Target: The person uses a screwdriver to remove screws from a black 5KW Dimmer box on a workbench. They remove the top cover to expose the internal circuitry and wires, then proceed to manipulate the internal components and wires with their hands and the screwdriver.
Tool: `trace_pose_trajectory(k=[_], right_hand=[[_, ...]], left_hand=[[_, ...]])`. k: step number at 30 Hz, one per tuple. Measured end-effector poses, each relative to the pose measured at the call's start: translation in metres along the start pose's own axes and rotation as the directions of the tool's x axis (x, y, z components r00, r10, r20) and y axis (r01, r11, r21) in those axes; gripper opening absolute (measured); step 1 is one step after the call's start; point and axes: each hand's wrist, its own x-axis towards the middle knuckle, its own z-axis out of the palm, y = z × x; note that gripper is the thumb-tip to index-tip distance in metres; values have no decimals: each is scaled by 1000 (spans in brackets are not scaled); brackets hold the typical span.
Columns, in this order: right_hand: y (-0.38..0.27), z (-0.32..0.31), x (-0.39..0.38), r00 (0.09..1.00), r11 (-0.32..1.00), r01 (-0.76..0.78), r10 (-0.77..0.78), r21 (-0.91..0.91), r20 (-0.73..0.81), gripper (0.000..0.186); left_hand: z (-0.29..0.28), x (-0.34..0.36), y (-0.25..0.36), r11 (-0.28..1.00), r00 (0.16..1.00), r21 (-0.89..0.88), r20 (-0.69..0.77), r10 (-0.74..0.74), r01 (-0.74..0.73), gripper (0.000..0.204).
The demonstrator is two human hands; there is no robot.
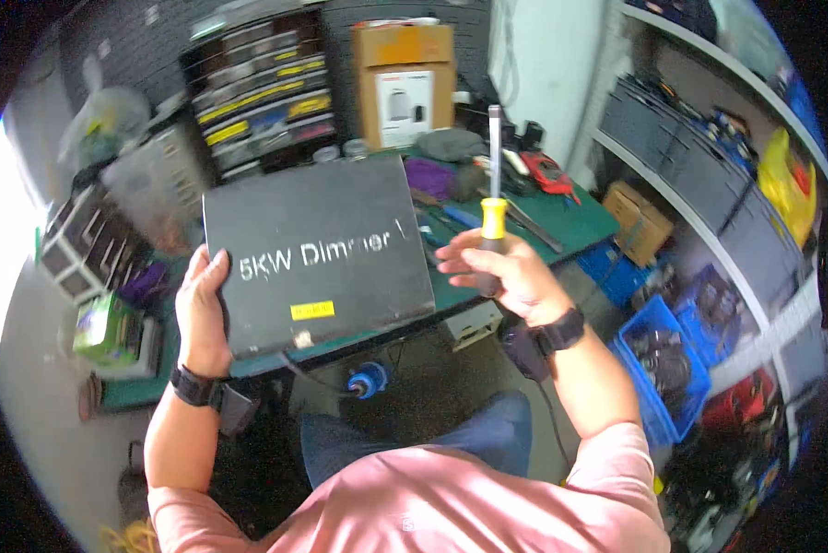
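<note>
A flat black dimmer box point(326, 217) with white lettering and a small yellow label is tilted up in front of me, over the near edge of the green workbench. My left hand point(202, 300) grips its left edge, thumb on the face and the other fingers mostly hidden behind. To the right of the box, my right hand point(506, 272) holds a screwdriver point(494, 207) upright by its yellow and black handle, the metal shaft pointing up. Some right-hand fingers are spread toward the box without visibly touching it. A cable with a blue plug point(368, 380) hangs below the box.
On the green workbench point(584, 226) lie hand tools and a red tool point(550, 173). Behind stand a small-parts drawer rack point(262, 88) and a cardboard box point(405, 55). Blue crates point(663, 369) sit on the floor at right, beside metal shelving point(699, 166).
</note>
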Motion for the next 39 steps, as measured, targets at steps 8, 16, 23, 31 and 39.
trace_pose_trajectory(k=[8, 16, 23, 31, 39], right_hand=[[16, -67, -84, 976, 991, -54, 78, 122, -202, 26], [25, -123, -191, 858, 897, 148, 93, 416, -506, 27], [119, -203, -320, 453, 894, 327, 136, 307, -881, 23], [310, -267, -460, -424, 897, -419, -60, 137, -904, 18], [349, -286, -529, -607, 904, 220, 421, 366, -674, 8]], left_hand=[[119, -4, -42, 975, 927, -39, 322, -193, 217, 23], [228, -4, -97, 883, 671, 430, 600, -435, 188, 52], [251, -19, -81, 785, 465, 594, 753, -466, -176, 32], [214, -15, -77, 753, 424, 638, 734, -530, -163, 29], [199, -20, -73, 660, 667, 734, 573, -477, -158, 25]])
